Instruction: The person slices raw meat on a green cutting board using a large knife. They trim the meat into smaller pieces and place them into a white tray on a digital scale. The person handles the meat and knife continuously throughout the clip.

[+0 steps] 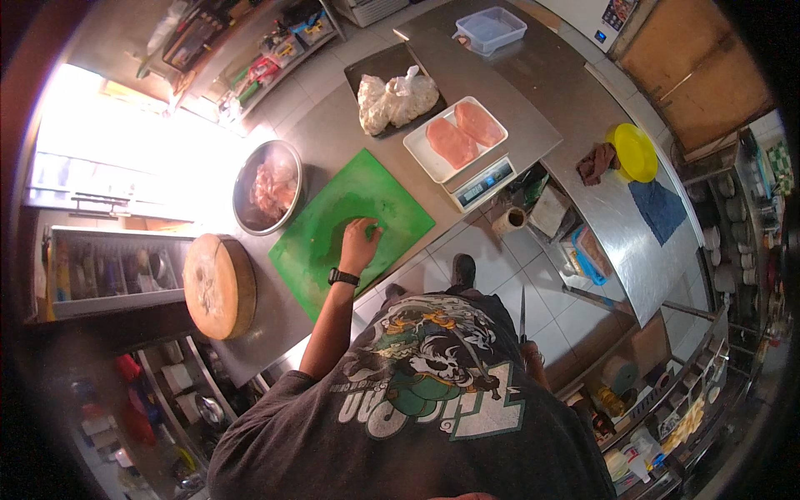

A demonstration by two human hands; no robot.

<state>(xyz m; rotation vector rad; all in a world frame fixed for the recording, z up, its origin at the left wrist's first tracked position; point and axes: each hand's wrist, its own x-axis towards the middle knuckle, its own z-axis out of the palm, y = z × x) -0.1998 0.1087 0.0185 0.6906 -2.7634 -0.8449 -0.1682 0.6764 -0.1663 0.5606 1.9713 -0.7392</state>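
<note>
My left hand [360,242], with a black watch on the wrist, is over the green cutting board [325,250], its fingers bent; a gap shows between thumb and finger, and nothing is seen in it. At my right side, partly hidden by the dark shirt, my right hand [532,354] grips a knife [523,312], its blade pointing away from me. Wet patches mark the board. Left of it, a steel bowl [299,206] holds raw meat [274,187]. Two pale pink raw meat pieces [451,142] lie in a white tray [424,164] on a digital scale [484,186].
A round wooden chopping block [215,284] stands at the left. Beyond the board, filled plastic bags [397,100] sit on a dark tray [356,62]. A clear plastic container [494,31] is farther back. A yellow bowl [636,152] and cloths [659,209] lie on the right counter.
</note>
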